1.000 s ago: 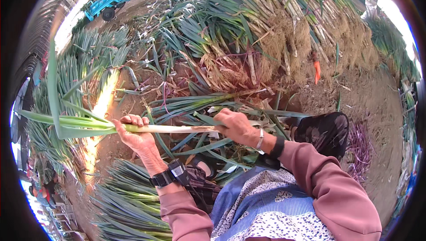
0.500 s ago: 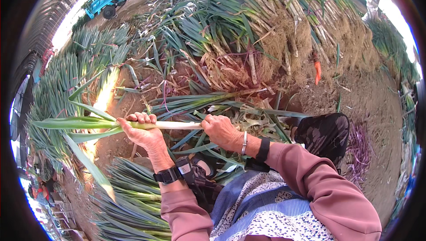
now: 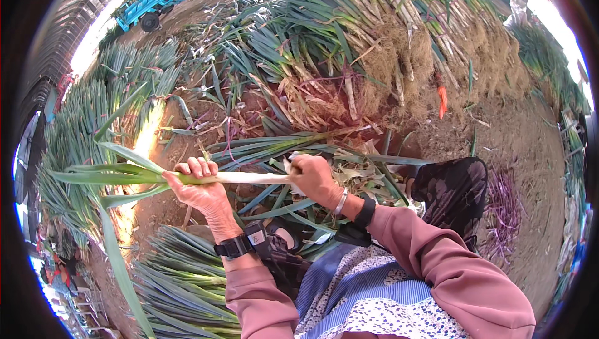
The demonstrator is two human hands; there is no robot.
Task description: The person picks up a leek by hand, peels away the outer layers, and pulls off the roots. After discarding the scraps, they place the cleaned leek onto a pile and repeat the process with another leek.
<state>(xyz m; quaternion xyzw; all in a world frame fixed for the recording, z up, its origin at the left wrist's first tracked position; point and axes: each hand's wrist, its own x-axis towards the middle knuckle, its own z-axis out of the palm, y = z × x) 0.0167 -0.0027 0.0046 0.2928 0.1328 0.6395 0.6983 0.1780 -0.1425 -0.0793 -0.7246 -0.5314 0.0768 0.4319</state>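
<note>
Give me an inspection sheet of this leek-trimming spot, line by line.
Surface: bare dirt ground, strewn with trimmings.
Job's things: one leek, white stalk level, green leaves pointing left.
Clutter: peeled leaves below the hands; orange tool near the pile.
Hands: left hand grips the stalk by the leaves; right hand closed on its root end.
Cables: nothing seen.
Surroundings: piled untrimmed leeks, trimmed leeks, blue cart.
</note>
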